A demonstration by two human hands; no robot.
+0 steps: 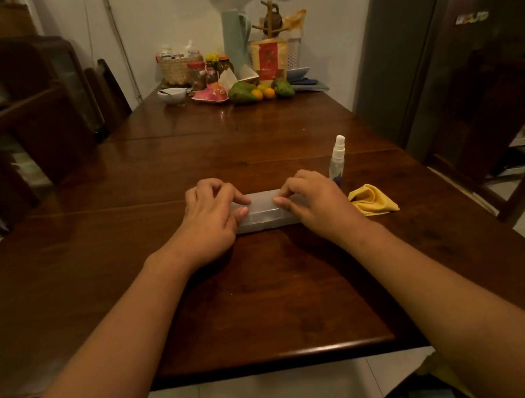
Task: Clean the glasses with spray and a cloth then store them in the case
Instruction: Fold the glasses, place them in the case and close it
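A translucent white glasses case (pixel 264 212) lies shut on the dark wooden table (pixel 267 298), its long side facing me. My left hand (pixel 212 220) grips its left end, fingers curled over the lid and thumb at the front. My right hand (pixel 310 204) grips the right end the same way. The glasses themselves are not visible. A small clear spray bottle (pixel 337 160) with a white nozzle stands upright just behind my right hand. A crumpled yellow cloth (pixel 373 199) lies on the table to the right of the case.
At the table's far end stand a white bowl (pixel 172 95), jars, a basket, green and orange fruit (pixel 252 92) and a tall packet. Wooden chairs (pixel 29 136) flank the left side; a grey fridge (pixel 468 45) and another chair stand on the right.
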